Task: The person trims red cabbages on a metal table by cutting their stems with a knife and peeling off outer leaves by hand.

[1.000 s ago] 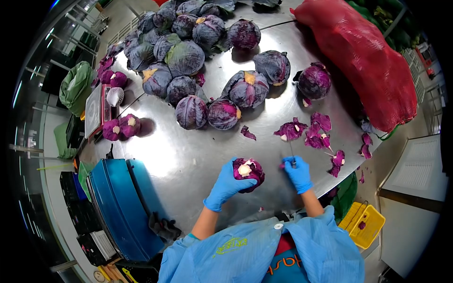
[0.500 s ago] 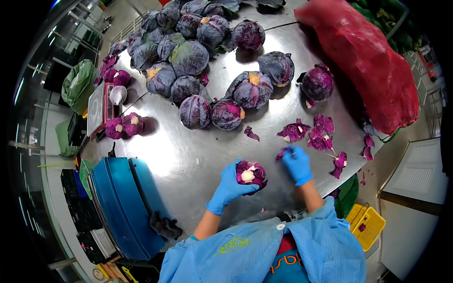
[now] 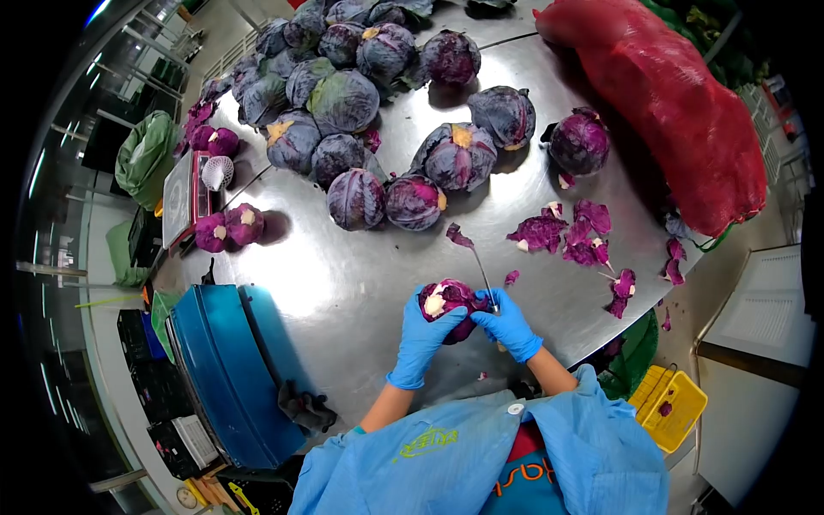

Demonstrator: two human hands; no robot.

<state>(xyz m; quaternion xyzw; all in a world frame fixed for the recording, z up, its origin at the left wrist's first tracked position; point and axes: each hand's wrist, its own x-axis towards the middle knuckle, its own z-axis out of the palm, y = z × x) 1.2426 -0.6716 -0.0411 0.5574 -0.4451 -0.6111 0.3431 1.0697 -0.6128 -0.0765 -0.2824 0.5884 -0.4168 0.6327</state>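
A red cabbage (image 3: 448, 300) with a pale cut stem end is gripped in my left hand (image 3: 420, 336), gloved in blue, over the near part of the metal table. My right hand (image 3: 510, 326), in a blue glove too, is closed around a knife (image 3: 484, 273) and touches the cabbage's right side. The thin blade points away from me, and part of the handle shows below the fingers. Just beyond the knife lies a small purple leaf scrap (image 3: 512, 278). Another torn leaf piece (image 3: 459, 234) is near the blade's tip.
Whole red cabbages (image 3: 345, 103) are heaped at the back left. Trimmed leaves (image 3: 587, 232) lie to the right, beside a long red mesh sack (image 3: 678, 112). A weighing scale (image 3: 182, 197), trimmed cabbages (image 3: 245, 225) and a blue bin (image 3: 232, 369) are on the left. A yellow basket (image 3: 678, 412) stands lower right.
My right hand has moved left to the cabbage, and the knife's blade now shows clearly. A leaf scrap that was by that hand lies on the table. The cabbage has turned slightly.
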